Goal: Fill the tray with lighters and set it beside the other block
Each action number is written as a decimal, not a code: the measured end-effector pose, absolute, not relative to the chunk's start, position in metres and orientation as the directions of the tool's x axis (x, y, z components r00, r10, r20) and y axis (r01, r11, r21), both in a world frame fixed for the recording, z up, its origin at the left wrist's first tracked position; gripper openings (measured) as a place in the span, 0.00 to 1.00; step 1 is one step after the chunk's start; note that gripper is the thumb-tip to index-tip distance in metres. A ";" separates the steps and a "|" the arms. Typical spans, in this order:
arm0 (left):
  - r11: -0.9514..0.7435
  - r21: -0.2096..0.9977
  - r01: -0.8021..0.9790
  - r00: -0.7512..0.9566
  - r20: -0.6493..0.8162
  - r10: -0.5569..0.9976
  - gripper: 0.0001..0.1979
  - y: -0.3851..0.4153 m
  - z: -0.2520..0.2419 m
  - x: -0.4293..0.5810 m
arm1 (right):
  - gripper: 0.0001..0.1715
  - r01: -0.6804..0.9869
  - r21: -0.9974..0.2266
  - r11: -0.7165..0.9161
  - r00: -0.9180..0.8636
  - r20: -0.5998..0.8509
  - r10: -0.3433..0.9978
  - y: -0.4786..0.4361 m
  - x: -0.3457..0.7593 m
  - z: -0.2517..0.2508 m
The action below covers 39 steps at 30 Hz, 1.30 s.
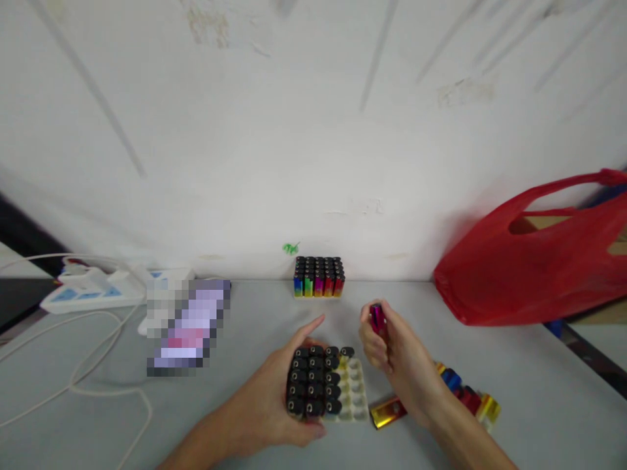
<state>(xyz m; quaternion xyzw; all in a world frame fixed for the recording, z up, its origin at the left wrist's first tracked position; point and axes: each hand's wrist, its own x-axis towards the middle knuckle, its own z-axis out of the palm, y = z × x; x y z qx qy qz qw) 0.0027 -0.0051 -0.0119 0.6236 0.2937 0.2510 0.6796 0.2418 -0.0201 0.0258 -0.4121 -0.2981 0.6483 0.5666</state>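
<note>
the left hand (267, 399) wraps wide around the nine o'clock side of the pale tray (361, 414), maybe to keep it still, while the right hand (405, 349), up at two o'clock from it, pinches a pink lighter (378, 320), likely so it won't slip.

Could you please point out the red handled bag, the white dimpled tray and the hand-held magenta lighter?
Red handled bag (524, 281), head view: its side.
White dimpled tray (356, 390), head view: bare hollows.
Hand-held magenta lighter (378, 320), head view: its body.
</note>
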 end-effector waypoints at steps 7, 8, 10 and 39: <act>0.065 0.995 0.071 0.687 -0.096 0.720 0.67 -0.006 -0.008 0.002 | 0.40 -0.539 -0.817 -0.205 -0.158 -0.141 0.977 -0.020 0.247 0.017; 0.059 0.995 0.076 0.685 -0.095 0.723 0.67 -0.006 -0.008 0.002 | 0.40 -0.551 -0.809 -0.208 -0.168 -0.136 0.976 -0.019 0.247 0.016; 0.039 0.995 0.090 0.682 -0.090 0.726 0.67 -0.005 -0.008 0.003 | 0.39 -0.569 -0.796 -0.207 -0.178 -0.126 0.976 -0.019 0.246 0.014; 0.086 0.994 0.071 0.682 -0.111 0.723 0.65 -0.007 -0.005 0.006 | 0.31 -0.625 -0.742 -0.241 -0.226 -0.123 0.966 -0.026 0.240 0.011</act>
